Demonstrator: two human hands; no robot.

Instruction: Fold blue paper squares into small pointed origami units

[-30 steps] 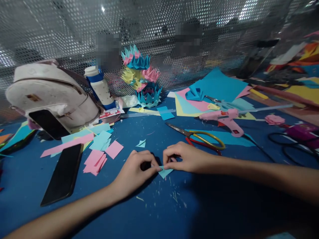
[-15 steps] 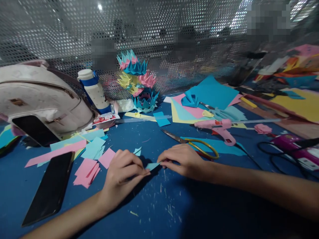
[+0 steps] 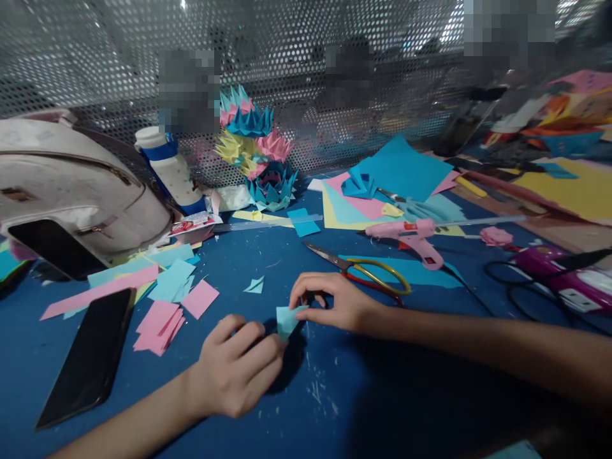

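Note:
A small light-blue piece of paper [image 3: 287, 320], partly folded, is between my two hands above the blue table. My right hand [image 3: 342, 301] pinches its right side between thumb and fingers. The curled fingers of my left hand [image 3: 241, 364] meet its lower corner; the thumb there is hidden behind the knuckles. Just beyond lies a small folded light-blue piece [image 3: 255, 285]. To the left are a stack of pink paper squares [image 3: 159, 325], a single pink square [image 3: 201, 299] and several light-blue squares [image 3: 172, 280]. Scissors [image 3: 368, 271] with yellow handles rest behind my right hand.
A black phone [image 3: 88, 360] lies at left, near a pale backpack [image 3: 71, 185] and a bottle [image 3: 171, 169]. Folded-paper flowers [image 3: 272, 185] are stacked at the back. A pink glue gun [image 3: 411, 236], coloured sheets [image 3: 401, 169] and a purple power strip [image 3: 559, 277] occupy the right.
The light-blue paper has turned, showing more of its face. My left hand has rolled over and curled further; my right thumb has moved along the paper. The view has shifted slightly.

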